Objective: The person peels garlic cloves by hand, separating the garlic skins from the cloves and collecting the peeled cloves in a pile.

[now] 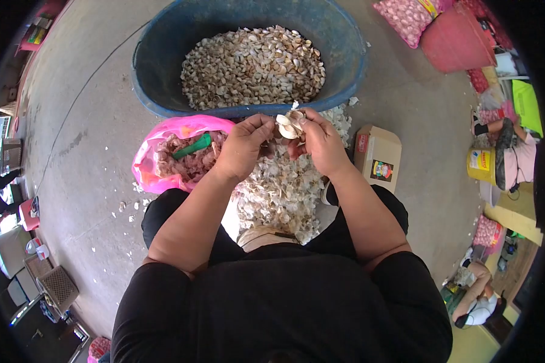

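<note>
Between my two hands, a partly opened garlic bulb (289, 124) shows its pale cloves. My right hand (318, 138) is closed on it with thumb and fingers. My left hand (248, 144) sits just left of the bulb, its thumb and fingers pressed together; what they hold, if anything, is too small to tell. Beyond both hands stands a big blue tub (148, 66) with many loose garlic cloves (254, 68) inside. Under my hands and between my legs lies a heap of papery garlic skins (278, 193).
A pink bag (148, 151) with skins and a green object (192, 147) lies left. A cardboard box (381, 145) is right of my knees. At upper right are a red tub (457, 42) and a garlic sack (402, 23). Two people sit at the far right.
</note>
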Available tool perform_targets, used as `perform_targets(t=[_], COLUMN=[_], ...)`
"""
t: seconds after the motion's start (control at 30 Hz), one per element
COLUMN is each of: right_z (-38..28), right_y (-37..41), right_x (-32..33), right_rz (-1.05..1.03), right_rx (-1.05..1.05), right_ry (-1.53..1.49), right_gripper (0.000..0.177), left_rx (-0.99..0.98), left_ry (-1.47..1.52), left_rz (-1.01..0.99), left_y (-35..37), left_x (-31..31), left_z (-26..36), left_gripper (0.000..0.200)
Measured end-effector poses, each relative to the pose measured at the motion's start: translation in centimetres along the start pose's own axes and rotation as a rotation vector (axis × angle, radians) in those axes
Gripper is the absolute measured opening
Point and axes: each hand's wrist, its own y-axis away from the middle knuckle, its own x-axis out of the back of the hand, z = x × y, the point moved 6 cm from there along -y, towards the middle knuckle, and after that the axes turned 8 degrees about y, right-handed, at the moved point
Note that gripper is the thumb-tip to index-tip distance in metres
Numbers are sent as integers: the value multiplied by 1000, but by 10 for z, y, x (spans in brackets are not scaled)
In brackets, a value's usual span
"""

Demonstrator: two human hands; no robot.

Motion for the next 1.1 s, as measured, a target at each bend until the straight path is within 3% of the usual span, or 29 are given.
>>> perform_targets(t=[0.1,0.23,0.43,0.47,0.57,0.63,0.7,0.77,0.8,0.9,1.0,1.1], right_z=[-4,-9,-3,0,-1,-4,-6,-7,-6,-5,-1,-9], right_y=[0,5,5,4,6,7,6,7,6,8,13,17], right_x=[-2,-8,8,11,13,12,12,8,5,-3,-15,-28], right_rz=[20,116,147,128,84,95,112,79,40,-40,-2,56], right_rx=[29,221,-33,-39,-86,-120,-122,-79,-32,60,111,382], right_ry=[63,388,-74,-108,-125,-90,-54,17,70,206,167,321], right_gripper=[24,20,23,23,24,26,25,24,24,22,23,25], left_rx=[112,3,92,79,-275,-847,-931,-517,-464,-471,-494,-535], left_ry=[175,-28,42,-85,-332,-996,-1272,-1146,-1193,-1304,-1058,-951], left_rz=[29,1,44,55,179,329,302,117,95,128,201,302], left_y=[3,2,1,-6,-21,-16,-12,-12,-4,9,24,33], left_x=[-8,-6,10,20,25,-3,-28,-40,-50,-46,-39,-32], left_z=[1,0,-4,-5,42,102,115,87,73,45,43,37], left_gripper=[13,15,19,20,30,37,41,44,38,24,24,21])
